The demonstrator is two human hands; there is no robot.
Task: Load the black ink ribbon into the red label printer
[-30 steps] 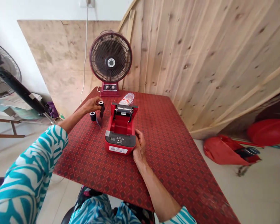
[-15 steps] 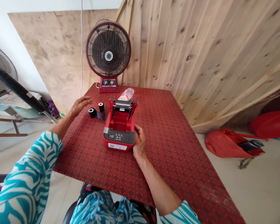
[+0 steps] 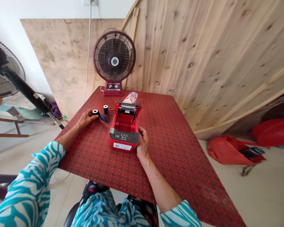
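A red and black label printer (image 3: pixel 124 137) with its lid raised sits on the table. My right hand (image 3: pixel 142 146) curls round its right side. Left of the printer, my left hand (image 3: pixel 85 118) pinches a black ribbon roll (image 3: pixel 96 113) with a white core between thumb and fingers. A dark strip of ribbon (image 3: pixel 103 118) trails from this roll toward the printer. A second black roll (image 3: pixel 105 109) stands upright just behind. My left fingertips are partly covered by the roll.
A clear plastic bottle (image 3: pixel 131 97) lies behind the printer, and a maroon fan (image 3: pixel 114 61) stands at the back of the patterned red table (image 3: pixel 175 164). A pedestal fan (image 3: pixel 26 91) leans at left. A red bag (image 3: pixel 224 150) rests on the floor at right.
My left hand has come down and toward the rolls, closing on the nearer one. My right hand stays on the printer. The whole view has shifted slightly.
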